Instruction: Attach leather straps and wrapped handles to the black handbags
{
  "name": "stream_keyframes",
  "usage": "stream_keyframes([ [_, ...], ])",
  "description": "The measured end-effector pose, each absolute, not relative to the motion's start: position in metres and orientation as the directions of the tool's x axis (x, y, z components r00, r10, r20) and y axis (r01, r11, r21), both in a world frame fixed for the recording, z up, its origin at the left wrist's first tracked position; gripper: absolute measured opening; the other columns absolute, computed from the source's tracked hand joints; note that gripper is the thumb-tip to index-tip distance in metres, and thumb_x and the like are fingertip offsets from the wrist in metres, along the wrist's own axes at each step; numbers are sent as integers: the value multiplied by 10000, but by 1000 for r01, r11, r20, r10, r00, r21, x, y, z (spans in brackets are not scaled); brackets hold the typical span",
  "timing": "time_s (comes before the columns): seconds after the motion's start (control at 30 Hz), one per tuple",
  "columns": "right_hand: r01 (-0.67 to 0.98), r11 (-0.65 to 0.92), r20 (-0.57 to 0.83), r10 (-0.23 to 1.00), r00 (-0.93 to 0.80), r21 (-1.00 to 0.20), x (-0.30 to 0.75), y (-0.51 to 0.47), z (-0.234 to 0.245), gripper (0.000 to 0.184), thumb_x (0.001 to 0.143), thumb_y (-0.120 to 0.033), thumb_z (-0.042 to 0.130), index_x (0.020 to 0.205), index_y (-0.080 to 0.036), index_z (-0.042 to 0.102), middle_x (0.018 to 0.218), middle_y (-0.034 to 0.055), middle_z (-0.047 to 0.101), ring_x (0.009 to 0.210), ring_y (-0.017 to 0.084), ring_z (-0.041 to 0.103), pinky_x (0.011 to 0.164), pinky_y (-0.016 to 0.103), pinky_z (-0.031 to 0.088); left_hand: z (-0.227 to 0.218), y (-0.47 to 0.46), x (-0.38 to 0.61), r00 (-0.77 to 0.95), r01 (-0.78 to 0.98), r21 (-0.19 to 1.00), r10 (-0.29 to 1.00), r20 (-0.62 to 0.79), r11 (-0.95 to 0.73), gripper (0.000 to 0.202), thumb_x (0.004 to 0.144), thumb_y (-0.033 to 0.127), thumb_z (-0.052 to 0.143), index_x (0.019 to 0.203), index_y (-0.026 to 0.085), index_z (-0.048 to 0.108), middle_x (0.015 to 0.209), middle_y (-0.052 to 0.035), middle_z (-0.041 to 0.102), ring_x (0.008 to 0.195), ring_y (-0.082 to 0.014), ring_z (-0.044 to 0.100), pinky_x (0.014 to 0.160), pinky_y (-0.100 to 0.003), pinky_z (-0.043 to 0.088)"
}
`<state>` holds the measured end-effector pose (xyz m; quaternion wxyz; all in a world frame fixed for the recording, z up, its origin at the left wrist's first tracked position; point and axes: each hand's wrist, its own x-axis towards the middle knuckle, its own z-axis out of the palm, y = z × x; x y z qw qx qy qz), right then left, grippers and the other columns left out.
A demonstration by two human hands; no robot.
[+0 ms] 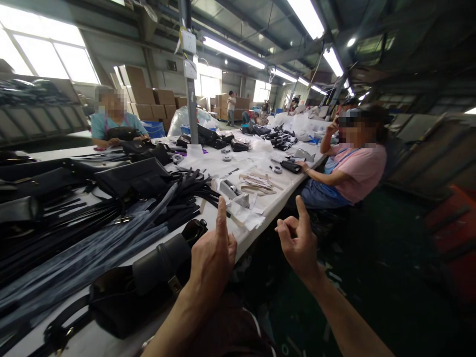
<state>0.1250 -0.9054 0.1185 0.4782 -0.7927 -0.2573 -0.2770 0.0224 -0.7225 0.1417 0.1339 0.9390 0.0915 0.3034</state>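
My left hand (213,248) is raised at the table's front edge, its index finger stretched up and the other fingers curled, with nothing held. Out past the edge, my right hand (299,243) is held up the same way, index finger extended and the rest bent, also holding nothing. Nearest to my left hand lies a black handbag (141,277) with a flap, a metal clasp and a handle. Beyond that hand stands a grey tape dispenser (232,191) on white paper.
Black straps (186,196) and more black bags (132,176) cover the left of the white table (260,223). Tan strips (258,183) lie mid-table. One co-worker (345,168) sits at the right side, another (117,121) across the table. A metal post (191,99) rises there.
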Motion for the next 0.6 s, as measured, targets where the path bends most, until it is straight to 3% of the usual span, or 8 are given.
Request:
stream_keyframes([
  [0.4,713,-380,710,176,682,-590,125,-911,118,663,919,-220,456,1516,-154,175,590,-88,425,494,107,443,555,227,432,135,-727,24,810,169,292,302,503,-941,798,884,214,510,1527,160,41,626,42,635,500,-144,600,489,-222,307],
  [0.6,676,-479,712,139,689,-560,132,-932,117,675,927,-215,436,1523,-163,123,622,-72,496,525,108,502,557,216,440,115,-738,53,877,121,348,265,401,-929,696,943,277,406,1530,144,56,584,25,630,468,-146,611,482,-215,320],
])
